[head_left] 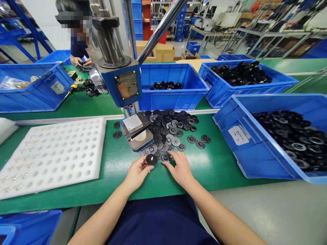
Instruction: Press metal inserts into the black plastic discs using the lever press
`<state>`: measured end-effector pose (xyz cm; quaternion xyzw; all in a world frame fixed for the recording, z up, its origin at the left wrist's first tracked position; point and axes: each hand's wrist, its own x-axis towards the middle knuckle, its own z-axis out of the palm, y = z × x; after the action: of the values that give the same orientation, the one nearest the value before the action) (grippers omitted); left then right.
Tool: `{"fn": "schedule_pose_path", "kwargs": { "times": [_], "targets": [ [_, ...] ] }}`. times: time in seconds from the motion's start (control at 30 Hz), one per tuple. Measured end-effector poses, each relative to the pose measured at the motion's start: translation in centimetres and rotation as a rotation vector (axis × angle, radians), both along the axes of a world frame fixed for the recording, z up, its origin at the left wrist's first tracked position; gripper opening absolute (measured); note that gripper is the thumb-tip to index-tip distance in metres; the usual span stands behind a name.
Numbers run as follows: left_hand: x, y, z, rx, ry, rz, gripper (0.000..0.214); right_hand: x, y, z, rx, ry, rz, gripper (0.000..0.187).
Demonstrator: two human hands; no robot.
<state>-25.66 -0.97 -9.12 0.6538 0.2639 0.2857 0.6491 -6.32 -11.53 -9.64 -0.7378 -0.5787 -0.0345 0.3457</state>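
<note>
My left hand (138,173) is closed on the edge of a round black plastic disc (150,162) with a small white piece at its centre. Close by, the thumb and fingertips of my right hand (179,168) pinch another black disc (165,157) at the near edge of a loose pile of discs (165,131). Just beyond my hands stands a blue bench press (125,81). Its base carries a metal block (133,123) and a white rounded part (140,136).
A white foam tray (98,149) with rows of holes, some holding small parts, lies left. Blue bins (173,100) line the back; a large bin of black discs (240,146) stands right. Across the bench a person (79,47) works near a yellow-handled screwdriver (73,87).
</note>
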Motion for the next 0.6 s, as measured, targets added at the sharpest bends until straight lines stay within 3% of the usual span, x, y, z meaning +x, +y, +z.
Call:
{"fn": "schedule_pose_path", "kwargs": {
  "times": [0.17,0.37,0.47,0.6],
  "targets": [
    [-0.1,0.1,-0.1,0.014,0.045,0.038,0.023,-0.3,0.0,-0.1,0.002,-0.036,-0.006,0.03],
    [0.0,0.1,0.4,-0.035,0.011,0.056,0.027,-0.6,0.1,0.4,-0.024,-0.047,-0.079,0.053],
    [0.0,0.1,0.8,-0.055,0.004,0.036,0.029,-1.0,0.3,0.8,-0.082,-0.051,-0.114,0.041],
    [0.2,0.2,1.1,-0.109,-0.01,0.071,0.032,-1.4,0.3,1.3,-0.105,-0.047,-0.06,0.03]
  ]
}}
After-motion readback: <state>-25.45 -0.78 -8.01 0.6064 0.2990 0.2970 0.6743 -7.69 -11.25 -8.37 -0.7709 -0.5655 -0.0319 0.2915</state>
